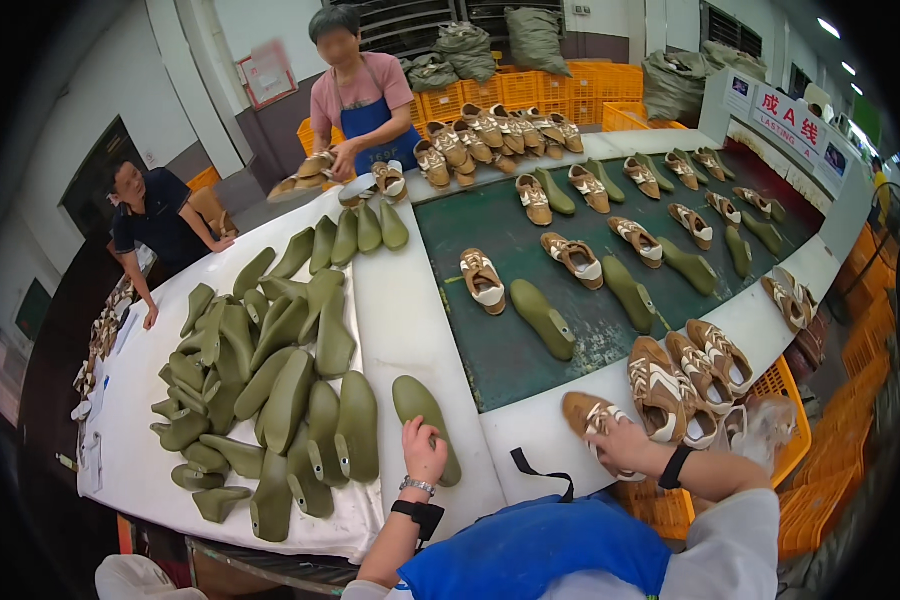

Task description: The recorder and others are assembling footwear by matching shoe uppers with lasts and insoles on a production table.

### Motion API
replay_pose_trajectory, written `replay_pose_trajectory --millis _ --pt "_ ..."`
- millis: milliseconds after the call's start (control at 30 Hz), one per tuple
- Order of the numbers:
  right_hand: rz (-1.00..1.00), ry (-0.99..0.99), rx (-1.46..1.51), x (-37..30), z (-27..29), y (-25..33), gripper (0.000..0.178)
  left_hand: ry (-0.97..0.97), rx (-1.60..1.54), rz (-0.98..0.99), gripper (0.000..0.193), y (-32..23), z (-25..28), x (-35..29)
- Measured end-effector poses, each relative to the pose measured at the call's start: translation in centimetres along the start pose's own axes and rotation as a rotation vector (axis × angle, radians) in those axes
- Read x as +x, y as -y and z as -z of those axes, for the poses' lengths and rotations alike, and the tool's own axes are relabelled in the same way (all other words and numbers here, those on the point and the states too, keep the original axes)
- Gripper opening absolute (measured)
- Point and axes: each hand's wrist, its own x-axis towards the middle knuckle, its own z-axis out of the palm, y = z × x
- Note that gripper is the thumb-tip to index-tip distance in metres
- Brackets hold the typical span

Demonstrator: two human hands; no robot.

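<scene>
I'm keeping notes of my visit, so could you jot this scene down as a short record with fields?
Left hand: fingers touch a green foot-shaped form; the hand wears a metal wristband
Right hand: on a brown-and-white shoe; the hand's exact grip is hard to tell
Left side: a pile of green forms on a white table
Beyond: shoes and green forms on a dark green surface
Others: a person in a blue apron holding shoes; a person in a dark shirt leaning at the table
Background: orange crates
</scene>
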Motion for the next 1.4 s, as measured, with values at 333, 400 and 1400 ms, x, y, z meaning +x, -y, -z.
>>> replay_pose_trajectory --millis 333,400,1400 --pt "0.202 -0.382 0.598 9.7 10.6 0.3 0.052 -0.049 -0.483 0.276 0.057 6.1 5.9 10.6" --pt "0.247 -0.319 0.863 13.4 13.4 1.1 0.051 -0.06 -0.459 0.367 0.062 5.0 8.2 13.0" --pt "-0.047 -0.504 1.768 48.3 5.1 14.8 0.068 -0.015 -0.479 0.536 0.116 10.9 -5.6 29.0"
